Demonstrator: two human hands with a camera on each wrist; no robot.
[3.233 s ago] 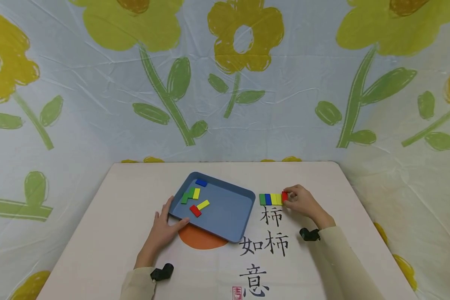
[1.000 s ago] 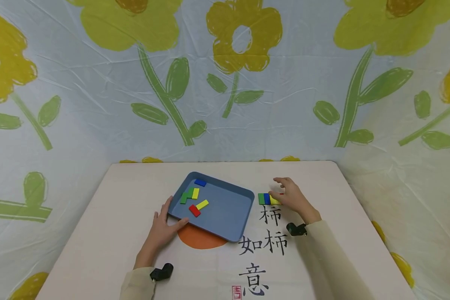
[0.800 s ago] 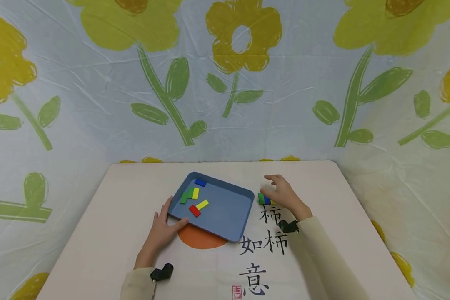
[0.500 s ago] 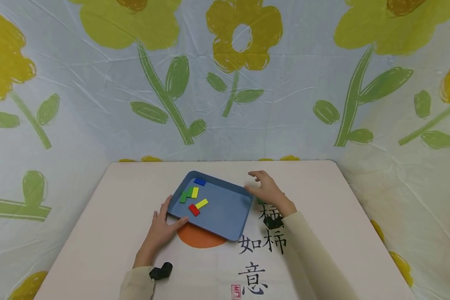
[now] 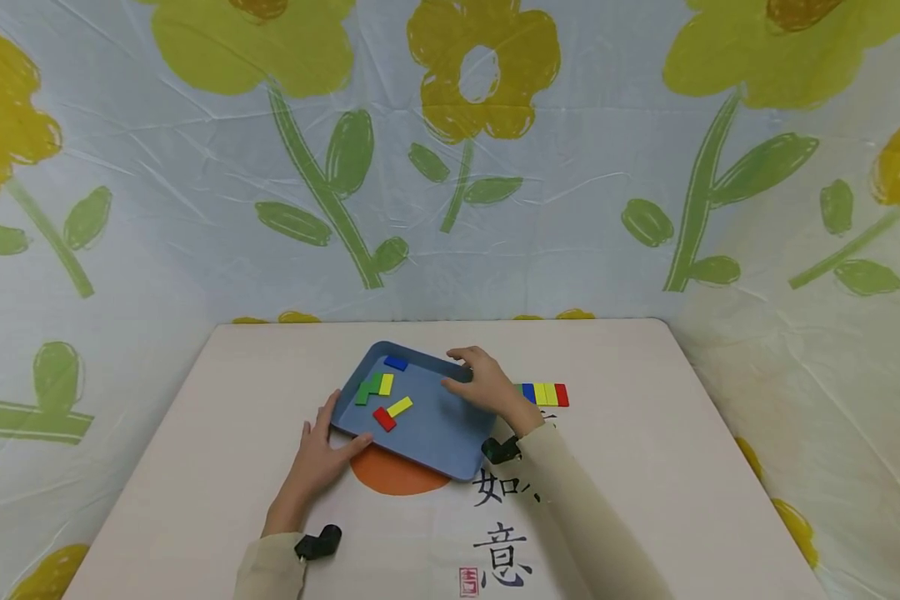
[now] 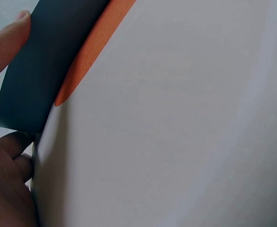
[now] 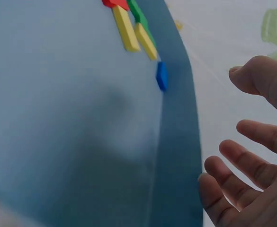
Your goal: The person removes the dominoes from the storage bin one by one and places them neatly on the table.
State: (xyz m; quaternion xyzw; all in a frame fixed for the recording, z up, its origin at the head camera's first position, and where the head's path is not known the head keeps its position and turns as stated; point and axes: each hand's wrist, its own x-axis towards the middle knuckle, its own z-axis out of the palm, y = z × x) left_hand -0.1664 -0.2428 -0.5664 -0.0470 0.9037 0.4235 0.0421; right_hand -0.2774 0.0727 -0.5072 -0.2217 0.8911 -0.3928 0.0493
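A blue-grey tray (image 5: 438, 433) lies at an angle on the table. My left hand (image 5: 321, 458) grips its near-left corner, thumb on the front side and fingers along the left side; the left wrist view shows the thumb (image 6: 10, 42) against the tray wall. Over the tray's right part hovers my right hand (image 5: 487, 388), fingers spread and holding nothing. Inside the tray lie a blue block (image 7: 162, 76), two green blocks (image 5: 362, 393), a yellow block (image 5: 386, 384) beside them, and another yellow block (image 5: 400, 407) touching a red block (image 5: 384, 419).
Right of the tray, a row of touching blocks (image 5: 540, 394) runs green, blue, yellow, yellow, red; my right hand partly hides the green one. Black characters (image 5: 502, 554) and an orange shape (image 5: 393, 473) are printed on the tablecloth. A flowered curtain (image 5: 450, 275) stands behind.
My right hand has let go of the red block at the row's right end and moved left, fingers opened, to above the tray. My left hand stays on the tray corner.
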